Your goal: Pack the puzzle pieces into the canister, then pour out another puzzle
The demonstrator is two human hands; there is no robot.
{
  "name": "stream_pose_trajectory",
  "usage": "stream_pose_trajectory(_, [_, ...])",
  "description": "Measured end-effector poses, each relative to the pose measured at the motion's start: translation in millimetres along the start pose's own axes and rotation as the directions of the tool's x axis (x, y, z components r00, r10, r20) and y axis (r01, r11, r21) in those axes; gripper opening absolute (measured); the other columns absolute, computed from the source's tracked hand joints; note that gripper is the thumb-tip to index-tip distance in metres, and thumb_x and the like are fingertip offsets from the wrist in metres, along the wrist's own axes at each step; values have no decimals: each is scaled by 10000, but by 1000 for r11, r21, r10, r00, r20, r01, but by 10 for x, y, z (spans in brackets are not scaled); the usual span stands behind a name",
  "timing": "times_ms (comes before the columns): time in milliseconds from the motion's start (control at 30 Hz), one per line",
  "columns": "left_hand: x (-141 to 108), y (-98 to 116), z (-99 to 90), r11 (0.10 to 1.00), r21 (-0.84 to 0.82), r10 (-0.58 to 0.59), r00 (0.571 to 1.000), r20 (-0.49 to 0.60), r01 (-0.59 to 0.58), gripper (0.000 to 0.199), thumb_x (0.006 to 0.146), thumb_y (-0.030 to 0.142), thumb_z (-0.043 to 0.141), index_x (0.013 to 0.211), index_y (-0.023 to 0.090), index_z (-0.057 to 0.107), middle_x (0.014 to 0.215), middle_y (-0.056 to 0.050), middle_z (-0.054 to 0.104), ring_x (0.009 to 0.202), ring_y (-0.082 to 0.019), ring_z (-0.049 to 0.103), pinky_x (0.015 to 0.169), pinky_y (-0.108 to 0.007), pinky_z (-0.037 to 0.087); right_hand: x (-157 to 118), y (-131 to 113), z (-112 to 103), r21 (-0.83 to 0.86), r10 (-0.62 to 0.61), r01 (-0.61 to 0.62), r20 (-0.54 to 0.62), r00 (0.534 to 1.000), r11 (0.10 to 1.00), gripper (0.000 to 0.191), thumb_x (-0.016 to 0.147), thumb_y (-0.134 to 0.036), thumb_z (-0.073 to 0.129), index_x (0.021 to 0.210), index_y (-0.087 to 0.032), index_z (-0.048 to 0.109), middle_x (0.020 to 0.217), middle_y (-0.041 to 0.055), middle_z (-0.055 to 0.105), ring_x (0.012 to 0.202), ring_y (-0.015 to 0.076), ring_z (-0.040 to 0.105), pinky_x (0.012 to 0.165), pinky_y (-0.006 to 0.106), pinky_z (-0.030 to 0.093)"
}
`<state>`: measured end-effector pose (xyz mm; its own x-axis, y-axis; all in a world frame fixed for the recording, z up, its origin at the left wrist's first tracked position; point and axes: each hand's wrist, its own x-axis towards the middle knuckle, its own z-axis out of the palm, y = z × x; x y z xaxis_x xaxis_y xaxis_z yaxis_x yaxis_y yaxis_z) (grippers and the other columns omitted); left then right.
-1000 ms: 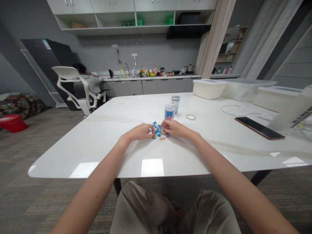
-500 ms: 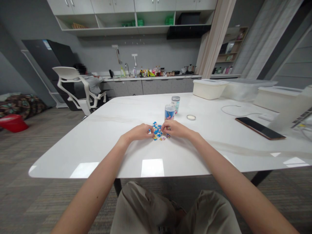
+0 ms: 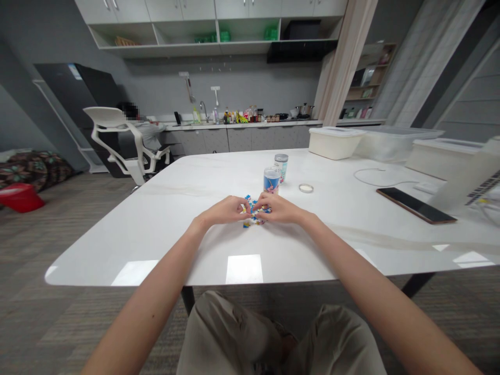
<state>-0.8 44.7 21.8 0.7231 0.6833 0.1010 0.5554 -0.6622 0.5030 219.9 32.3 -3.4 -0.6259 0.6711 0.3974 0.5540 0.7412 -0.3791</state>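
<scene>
A small heap of jigsaw puzzle pieces (image 3: pixel 253 207), blue, yellow and pink, lies on the white table (image 3: pixel 167 229). At its left side my left hand (image 3: pixel 230 210) has its fingers curled in around some pieces. From the right, my right hand (image 3: pixel 278 208) closes on pieces in the same way. The fingertips of both hands almost meet over the heap and hide much of it. Just behind my right hand stands a clear-topped canister (image 3: pixel 271 179) with a blue picture label. A second canister (image 3: pixel 280 165) with a grey lid is behind that one.
A ring-shaped lid (image 3: pixel 306 188) lies right of the canisters. Farther right are a phone (image 3: pixel 416 205), a white cable (image 3: pixel 367 178) and a lidded cream bin (image 3: pixel 336 143). A person (image 3: pixel 148 135) sits on a white chair (image 3: pixel 117 138) at the back left, by the kitchen counter.
Both my hands have drawn toward each other over the heap, covering more of the puzzle pieces. The canisters and the ring-shaped lid stay where they were.
</scene>
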Motion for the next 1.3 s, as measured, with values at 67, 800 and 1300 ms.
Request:
stream_pose_trajectory(67, [-8,52,-8,998,-69,-5,999,-50,1,248,812,381,576,851,147,649,485,81,390,460,-70,300,493,-205,247,16,-25,20,51,-25,26,-10,1000,998,135,848,-237,617,912,-166,712,870,55,607,802,148,565,732,267,428])
stream_pose_trajectory(800, [-2,0,48,831,522,-141,981,-137,192,486,930,589,325,1152,225,558,813,-70,679,821,-256,643,706,-320,429,173,266,-361,23,264,-373,-745,612,928,303,907,-353,513,916,-161,747,812,54,535,709,174,539,758,343,467])
stream_pose_trajectory(1300, [-46,-124,-101,950,291,-144,985,94,111,532,618,672,676,879,209,649,712,-11,626,661,-184,558,585,-245,347,-10,-54,-224,-38,180,-187,-139,974,982,270,869,-249,524,651,-135,635,521,-24,512,505,79,420,542,212,310])
